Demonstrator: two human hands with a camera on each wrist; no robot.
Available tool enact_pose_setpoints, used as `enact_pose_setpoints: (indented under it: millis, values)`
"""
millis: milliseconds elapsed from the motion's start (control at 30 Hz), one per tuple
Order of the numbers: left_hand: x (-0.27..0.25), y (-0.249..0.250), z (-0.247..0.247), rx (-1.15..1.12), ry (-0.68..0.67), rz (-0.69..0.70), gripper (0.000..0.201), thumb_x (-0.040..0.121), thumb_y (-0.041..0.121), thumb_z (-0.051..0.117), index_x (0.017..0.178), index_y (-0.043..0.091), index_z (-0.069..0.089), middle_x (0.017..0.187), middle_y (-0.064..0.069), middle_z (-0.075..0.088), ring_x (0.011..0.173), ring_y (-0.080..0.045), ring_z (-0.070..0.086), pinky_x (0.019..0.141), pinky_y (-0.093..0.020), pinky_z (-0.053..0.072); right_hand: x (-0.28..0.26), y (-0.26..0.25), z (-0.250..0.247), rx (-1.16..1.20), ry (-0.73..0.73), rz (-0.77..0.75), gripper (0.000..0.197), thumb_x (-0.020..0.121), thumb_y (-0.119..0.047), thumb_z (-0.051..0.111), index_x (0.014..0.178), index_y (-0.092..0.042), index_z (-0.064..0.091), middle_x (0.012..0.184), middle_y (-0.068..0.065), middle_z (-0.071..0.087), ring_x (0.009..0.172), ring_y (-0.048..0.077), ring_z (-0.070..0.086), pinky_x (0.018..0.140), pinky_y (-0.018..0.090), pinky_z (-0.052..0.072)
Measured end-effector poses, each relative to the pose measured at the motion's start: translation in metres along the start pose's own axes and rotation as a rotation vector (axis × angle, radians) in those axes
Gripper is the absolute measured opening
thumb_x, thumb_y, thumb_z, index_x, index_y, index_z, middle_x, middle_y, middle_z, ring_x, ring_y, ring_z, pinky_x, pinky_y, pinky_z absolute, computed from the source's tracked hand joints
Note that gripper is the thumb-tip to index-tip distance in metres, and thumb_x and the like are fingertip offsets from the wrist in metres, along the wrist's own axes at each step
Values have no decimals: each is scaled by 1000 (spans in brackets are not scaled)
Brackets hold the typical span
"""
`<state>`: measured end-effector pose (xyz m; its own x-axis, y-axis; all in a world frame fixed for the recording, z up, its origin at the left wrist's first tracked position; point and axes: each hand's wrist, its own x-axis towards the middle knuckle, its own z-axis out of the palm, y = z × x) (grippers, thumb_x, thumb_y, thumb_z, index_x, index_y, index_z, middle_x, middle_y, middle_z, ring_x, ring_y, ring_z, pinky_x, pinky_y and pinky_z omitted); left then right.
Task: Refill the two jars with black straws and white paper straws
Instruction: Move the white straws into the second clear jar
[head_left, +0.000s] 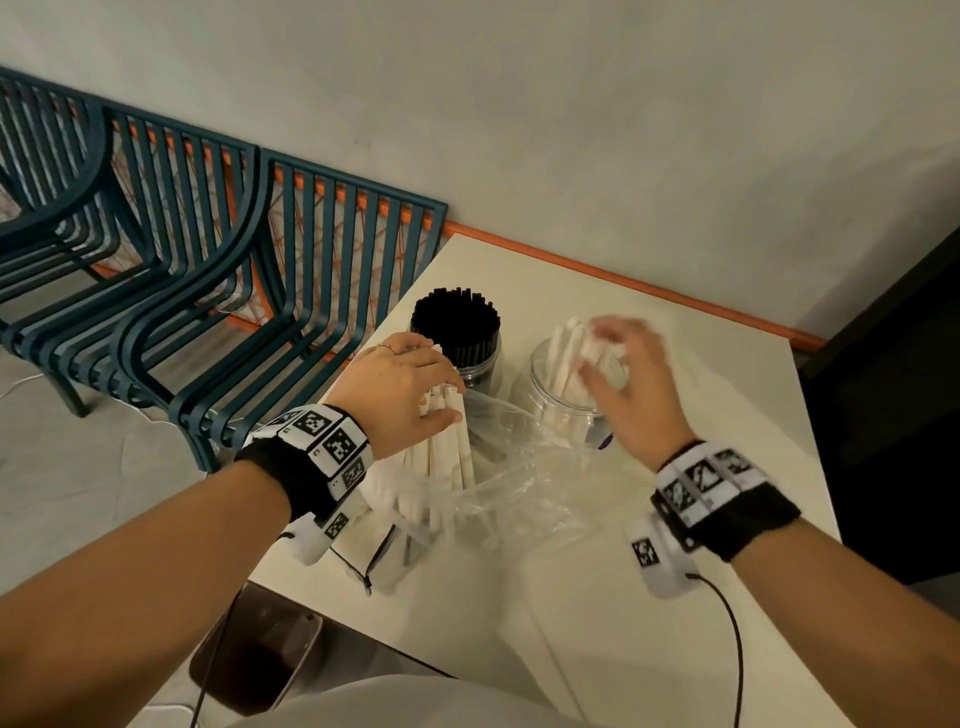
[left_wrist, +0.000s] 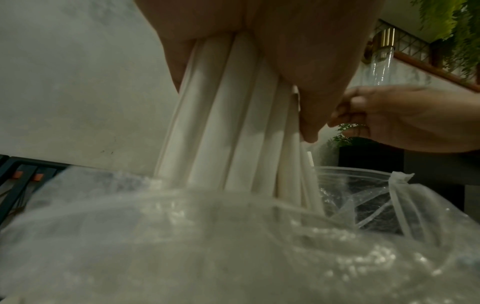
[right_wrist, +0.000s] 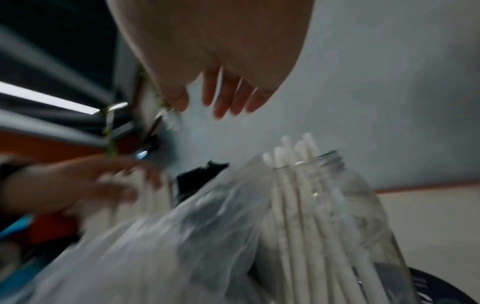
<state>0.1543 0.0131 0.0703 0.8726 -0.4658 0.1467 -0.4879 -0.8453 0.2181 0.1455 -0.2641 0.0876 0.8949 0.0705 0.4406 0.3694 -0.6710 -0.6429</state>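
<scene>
My left hand (head_left: 410, 384) grips a bundle of white paper straws (head_left: 452, 441) that stands in a clear plastic bag (head_left: 498, 499) on the cream table (head_left: 597, 623). In the left wrist view my fingers wrap the white straw bundle (left_wrist: 233, 123) above the bag (left_wrist: 182, 246). One clear jar (head_left: 457, 332) is packed with black straws. A second clear jar (head_left: 558, 384) holds several white straws. My right hand (head_left: 623, 369) hovers blurred over that jar, fingers spread and holding nothing. The right wrist view shows my right hand's fingers (right_wrist: 228, 98) loose above the white-straw jar (right_wrist: 337, 216).
Dark teal slatted metal chairs (head_left: 218, 291) stand left of the table against a grey wall with an orange base strip. A dark cabinet (head_left: 893, 389) sits at the right. A dark bin (head_left: 260, 660) is on the floor below the table's near corner.
</scene>
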Motion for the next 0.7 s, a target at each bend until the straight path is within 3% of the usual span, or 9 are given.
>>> enact_pose_setpoints:
  millis: [67, 133, 200, 267, 367, 500, 600, 633, 700]
  values:
    - [1, 1, 0, 5, 4, 5, 32, 84, 52, 56, 113, 39, 60, 123, 18, 57, 131, -16, 37, 98, -42, 40, -23, -16, 15, -99, -383, -225, 39, 89, -49, 48, 116, -22, 58, 111, -12, 57, 107, 5, 45, 98, 40, 40]
    - [1, 1, 1, 2, 12, 6, 31, 83, 51, 57, 112, 39, 61, 122, 18, 58, 131, -16, 37, 97, -43, 42, -38, -17, 32, -337, -683, -423, 50, 86, -55, 48, 123, -22, 56, 117, -8, 58, 115, 12, 42, 99, 36, 36]
    - [0, 1, 2, 0, 24, 7, 31, 82, 51, 59, 111, 38, 61, 121, 18, 58, 130, -16, 38, 95, -43, 43, -46, -10, 46, -526, -808, -592, 44, 80, -50, 57, 111, -19, 63, 110, -6, 63, 119, 20, 42, 97, 39, 36]
    - [-1, 1, 2, 6, 30, 8, 31, 82, 51, 59, 110, 38, 62, 120, 18, 59, 129, -16, 39, 93, -41, 43, -50, -7, 51, -587, -843, -685, 21, 76, -36, 63, 81, -17, 68, 87, -4, 68, 116, 27, 52, 97, 41, 35]
    - [-1, 1, 0, 23, 15, 4, 31, 83, 50, 59, 111, 37, 62, 122, 17, 59, 131, -17, 38, 94, -38, 40, -57, -9, 47, -585, -920, -631, 40, 83, -41, 37, 61, -16, 58, 68, 1, 65, 104, 27, 58, 107, 39, 23]
    - [-3, 1, -2, 30, 3, 1, 32, 84, 50, 58, 112, 37, 61, 123, 17, 58, 131, -17, 36, 97, -39, 38, -58, -20, 41, -655, -1125, -410, 67, 88, -55, 6, 83, -15, 60, 61, -5, 54, 80, 18, 52, 116, 37, 12]
    - [-5, 0, 0, 12, 15, 2, 30, 82, 51, 58, 110, 39, 61, 121, 18, 59, 130, -17, 38, 95, -46, 44, -49, -15, 37, -266, -1162, 85, 64, 96, -54, 9, 100, -20, 63, 60, -2, 63, 83, 16, 61, 107, 38, 36]
    - [-5, 0, 0, 11, 13, 4, 31, 82, 52, 58, 110, 39, 61, 121, 18, 59, 130, -17, 38, 94, -47, 44, -46, -12, 36, -222, -1126, 147, 60, 99, -51, 12, 108, -21, 63, 63, 0, 67, 85, 17, 64, 102, 38, 41]
    - [-5, 0, 0, 17, 2, 6, 31, 83, 52, 57, 111, 39, 60, 122, 17, 58, 130, -17, 38, 95, -47, 44, -41, -14, 36, -373, -1114, 45, 45, 103, -37, 20, 125, -19, 55, 79, 8, 71, 90, 22, 64, 92, 35, 45]
